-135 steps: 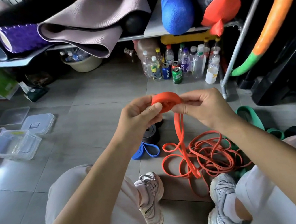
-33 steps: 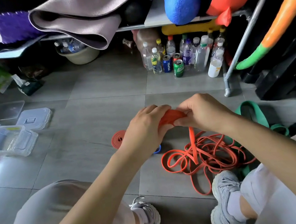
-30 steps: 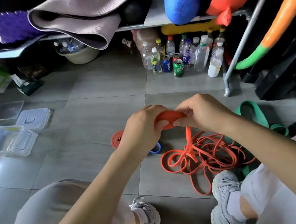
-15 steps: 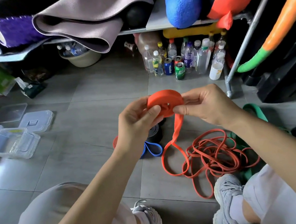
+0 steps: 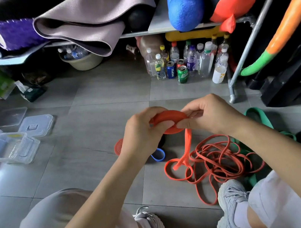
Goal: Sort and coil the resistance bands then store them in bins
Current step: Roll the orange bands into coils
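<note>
Sprawling just ahead of the shoes [image 5: 230,199], the orange band's loose tangle [image 5: 215,160] lies on the floor; its tail rises to a flat orange coil [image 5: 168,119], the left hand [image 5: 144,132] gripping one side, the right hand [image 5: 210,116] pinching the other; a green band [image 5: 259,117] lies right; clear bins [image 5: 10,148] sit far left; bottles [image 5: 192,60] stand beyond.

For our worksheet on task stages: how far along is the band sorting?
Done: one small red coil lies on the floor. In hand: left hand and right hand grip the part-wound orange coil. Left: its loose orange tail, the blue band, the green band, then the clear bins.
</note>
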### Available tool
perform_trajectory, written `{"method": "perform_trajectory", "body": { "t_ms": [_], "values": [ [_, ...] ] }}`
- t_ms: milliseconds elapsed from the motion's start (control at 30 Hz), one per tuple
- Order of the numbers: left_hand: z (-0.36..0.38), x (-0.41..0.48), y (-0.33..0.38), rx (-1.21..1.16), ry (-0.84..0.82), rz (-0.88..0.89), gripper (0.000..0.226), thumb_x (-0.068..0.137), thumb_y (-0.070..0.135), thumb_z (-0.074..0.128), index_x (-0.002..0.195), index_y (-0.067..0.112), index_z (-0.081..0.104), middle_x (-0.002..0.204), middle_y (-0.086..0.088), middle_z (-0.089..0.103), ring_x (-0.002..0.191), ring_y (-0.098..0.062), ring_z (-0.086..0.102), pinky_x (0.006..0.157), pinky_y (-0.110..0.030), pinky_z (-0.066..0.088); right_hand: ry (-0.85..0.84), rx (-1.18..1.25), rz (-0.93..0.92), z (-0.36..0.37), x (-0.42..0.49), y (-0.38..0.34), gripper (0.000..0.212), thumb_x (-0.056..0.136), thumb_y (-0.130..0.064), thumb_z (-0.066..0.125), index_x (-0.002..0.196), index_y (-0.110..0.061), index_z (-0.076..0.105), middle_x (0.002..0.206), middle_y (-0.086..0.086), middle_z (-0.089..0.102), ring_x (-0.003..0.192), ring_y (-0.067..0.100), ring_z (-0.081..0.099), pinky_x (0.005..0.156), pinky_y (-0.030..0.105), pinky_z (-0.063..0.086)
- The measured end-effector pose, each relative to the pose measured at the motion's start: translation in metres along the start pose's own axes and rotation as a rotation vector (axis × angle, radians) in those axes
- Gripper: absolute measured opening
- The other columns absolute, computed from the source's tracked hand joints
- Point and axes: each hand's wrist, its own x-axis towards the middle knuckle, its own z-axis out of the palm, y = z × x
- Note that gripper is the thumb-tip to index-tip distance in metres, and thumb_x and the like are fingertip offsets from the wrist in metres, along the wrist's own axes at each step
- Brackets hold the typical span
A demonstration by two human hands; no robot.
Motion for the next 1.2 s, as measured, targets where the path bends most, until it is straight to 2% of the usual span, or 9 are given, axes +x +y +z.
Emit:
{"method": "perform_trajectory", "body": {
  "t_ms": [67, 167, 400, 500, 633, 767, 1000, 1100, 1200],
  "values": [
    [-0.002, 0.002, 0.005, -0.138, 0.048, -0.017, 0.038, 0.074, 0.003, 0.075, 0.075, 0.038, 0.063, 0.071, 0.019, 0.067, 0.07, -0.011, 0.065, 0.07, -0.024, 0.053, 0.004, 0.004, -0.003, -0.003, 0.001, 0.0, 0.025, 0.059, -0.042, 0.075, 0.083, -0.036, 0.074, 0.082, -0.01, 0.075, 0.079, 0.008, 0.071, 0.082, 0.036, 0.057],
    [-0.005, 0.004, 0.006, -0.323, 0.106, -0.031, 0.036, 0.074, -0.004, 0.073, 0.078, 0.031, 0.065, 0.071, 0.014, 0.067, 0.068, -0.011, 0.062, 0.071, -0.03, 0.054, 0.031, 0.052, -0.024, -0.002, 0.006, 0.006, 0.02, 0.066, -0.028, 0.079, 0.081, -0.039, 0.072, 0.079, -0.014, 0.074, 0.075, 0.0, 0.069, 0.079, 0.026, 0.054],
    [-0.011, 0.004, 0.008, -0.834, -0.035, -0.25, 0.023, 0.074, 0.013, 0.066, 0.096, 0.008, 0.062, 0.088, -0.008, 0.071, 0.084, -0.023, 0.069, 0.084, -0.041, 0.056, 0.126, 0.296, -0.078, 0.009, 0.009, 0.009, 0.021, 0.067, -0.018, 0.077, 0.085, -0.029, 0.072, 0.083, -0.01, 0.074, 0.078, 0.006, 0.071, 0.074, 0.016, 0.052],
    [-0.012, 0.007, 0.007, -0.41, -0.024, -0.159, 0.022, 0.083, 0.006, 0.067, 0.102, 0.014, 0.06, 0.1, -0.005, 0.066, 0.094, -0.021, 0.064, 0.091, -0.044, 0.052, 0.163, 0.115, -0.06, 0.007, 0.008, 0.01, 0.023, 0.075, -0.009, 0.077, 0.089, -0.027, 0.074, 0.087, -0.004, 0.075, 0.079, 0.005, 0.071, 0.076, 0.018, 0.054],
    [-0.009, 0.007, -0.003, 0.425, -0.012, 0.289, 0.044, 0.081, 0.02, 0.071, 0.123, 0.022, 0.058, 0.121, 0.001, 0.06, 0.109, -0.022, 0.054, 0.09, -0.034, 0.045, 0.072, -0.239, -0.001, 0.009, 0.006, 0.013, 0.017, 0.078, -0.02, 0.077, 0.095, -0.019, 0.076, 0.084, -0.002, 0.075, 0.079, 0.014, 0.07, 0.079, 0.035, 0.055],
    [-0.002, 0.003, -0.005, 0.558, -0.165, 0.255, 0.026, 0.085, 0.027, 0.064, 0.111, 0.027, 0.066, 0.102, 0.005, 0.068, 0.095, -0.022, 0.059, 0.077, -0.036, 0.049, 0.004, -0.415, -0.058, 0.014, 0.002, 0.013, 0.015, 0.079, -0.025, 0.074, 0.094, -0.025, 0.076, 0.082, -0.001, 0.074, 0.08, 0.018, 0.067, 0.074, 0.038, 0.052],
    [-0.008, 0.009, -0.002, 0.052, 0.017, 0.045, 0.031, 0.075, 0.012, 0.075, 0.077, 0.041, 0.065, 0.073, 0.021, 0.067, 0.072, 0.0, 0.062, 0.07, -0.011, 0.046, 0.137, -0.183, -0.125, 0.005, 0.007, 0.007, 0.019, 0.074, -0.022, 0.08, 0.092, -0.021, 0.077, 0.085, 0.002, 0.07, 0.083, 0.022, 0.065, 0.081, 0.044, 0.051],
    [-0.011, 0.011, 0.003, -0.113, 0.099, 0.001, 0.039, 0.073, 0.004, 0.076, 0.075, 0.04, 0.062, 0.067, 0.028, 0.065, 0.068, 0.007, 0.062, 0.071, -0.012, 0.048, 0.185, -0.09, -0.11, 0.004, 0.006, 0.008, 0.024, 0.072, -0.02, 0.081, 0.088, -0.037, 0.073, 0.081, -0.016, 0.071, 0.079, 0.001, 0.067, 0.082, 0.03, 0.053],
    [-0.014, 0.011, 0.006, -0.346, 0.131, -0.047, 0.032, 0.075, -0.005, 0.071, 0.08, 0.026, 0.065, 0.065, 0.016, 0.069, 0.061, 0.001, 0.062, 0.062, -0.014, 0.048, 0.23, 0.021, -0.082, 0.003, 0.006, 0.01, 0.029, 0.072, -0.018, 0.081, 0.079, -0.044, 0.071, 0.079, -0.016, 0.073, 0.077, 0.003, 0.07, 0.082, 0.03, 0.056]
  ]
}}
